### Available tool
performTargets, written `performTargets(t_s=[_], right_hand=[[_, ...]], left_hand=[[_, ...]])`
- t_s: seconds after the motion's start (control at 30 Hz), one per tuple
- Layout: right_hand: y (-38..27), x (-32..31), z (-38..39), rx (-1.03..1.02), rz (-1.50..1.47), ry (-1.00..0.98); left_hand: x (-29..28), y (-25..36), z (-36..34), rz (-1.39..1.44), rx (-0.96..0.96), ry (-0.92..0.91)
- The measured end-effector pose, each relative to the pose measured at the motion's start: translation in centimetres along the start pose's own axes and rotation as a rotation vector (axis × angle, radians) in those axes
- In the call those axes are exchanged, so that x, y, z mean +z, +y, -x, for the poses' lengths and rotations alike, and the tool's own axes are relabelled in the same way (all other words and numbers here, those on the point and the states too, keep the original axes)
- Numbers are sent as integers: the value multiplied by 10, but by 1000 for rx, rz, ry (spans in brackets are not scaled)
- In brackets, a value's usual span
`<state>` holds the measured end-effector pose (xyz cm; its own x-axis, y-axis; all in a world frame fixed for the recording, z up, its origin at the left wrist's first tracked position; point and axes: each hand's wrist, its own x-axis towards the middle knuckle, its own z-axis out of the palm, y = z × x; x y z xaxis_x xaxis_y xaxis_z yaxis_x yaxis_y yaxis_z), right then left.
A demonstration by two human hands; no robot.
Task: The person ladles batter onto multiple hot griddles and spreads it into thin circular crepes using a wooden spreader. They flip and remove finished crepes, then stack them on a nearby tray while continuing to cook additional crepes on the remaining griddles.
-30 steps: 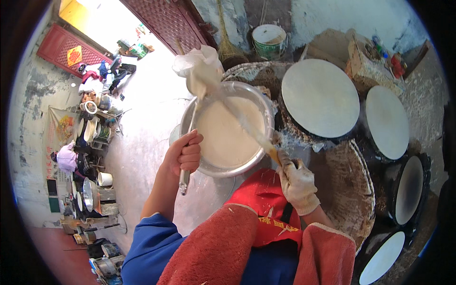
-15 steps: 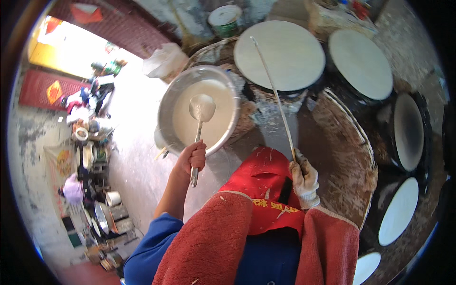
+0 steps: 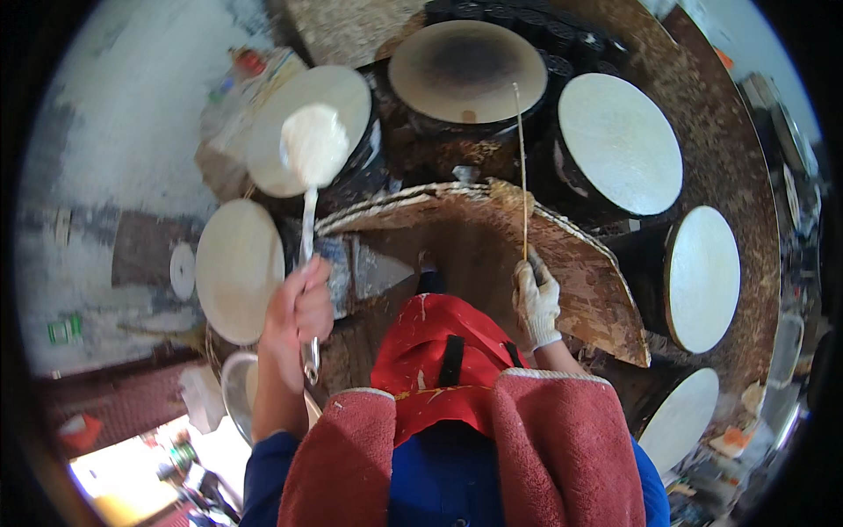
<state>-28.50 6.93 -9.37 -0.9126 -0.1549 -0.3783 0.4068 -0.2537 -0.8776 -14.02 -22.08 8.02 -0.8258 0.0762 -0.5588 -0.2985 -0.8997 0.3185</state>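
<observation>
My bare left hand [image 3: 300, 303] is closed around the metal handle of a ladle [image 3: 308, 220]. Thick white batter [image 3: 314, 145] fills the ladle's bowl, which hangs in front of the upper-left round griddle [image 3: 263, 162]. My right hand [image 3: 536, 299], in a stained white glove, grips a long thin stick [image 3: 524, 184] pointing away from me. The stick's tip overlaps the right side of the far griddle [image 3: 430, 61], whose surface is dark in the middle and without a white layer. White layers coat the griddles at far right [image 3: 620, 145] and right [image 3: 702, 281].
A curved, batter-crusted wooden board [image 3: 580, 263] arcs between me and the griddles. More pale griddles stand at left [image 3: 239, 272] and lower right [image 3: 680, 422]. The batter basin [image 3: 235, 386] is partly behind my left forearm. Dark cylindrical blocks [image 3: 518, 19] lie beyond the far griddle.
My view has turned right, from the basin toward the griddles. The ladle has come up out of the basin with batter in it. My right hand still holds the stick.
</observation>
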Motion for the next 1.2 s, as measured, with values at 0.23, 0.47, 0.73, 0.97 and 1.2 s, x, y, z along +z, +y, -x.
performTargets(t_s=[0.23,0.47,0.73,0.97,1.2], right_hand=[[-40,49,-121,-205,142,223],[-24,121,-212,-77,-138,308],[-25,143,-240,74,-99,403],[-75,232,-313,145,-53,361],[-49,188,-291,-56,229,465]], left_hand=[[114,90,-256,-394,-173,-38],[137,82,-437,-457,-369,33],[45,167,-464,-1648,569,281],[146,248,-383,-528,164,62],[121,291,-307,-243,168,97]])
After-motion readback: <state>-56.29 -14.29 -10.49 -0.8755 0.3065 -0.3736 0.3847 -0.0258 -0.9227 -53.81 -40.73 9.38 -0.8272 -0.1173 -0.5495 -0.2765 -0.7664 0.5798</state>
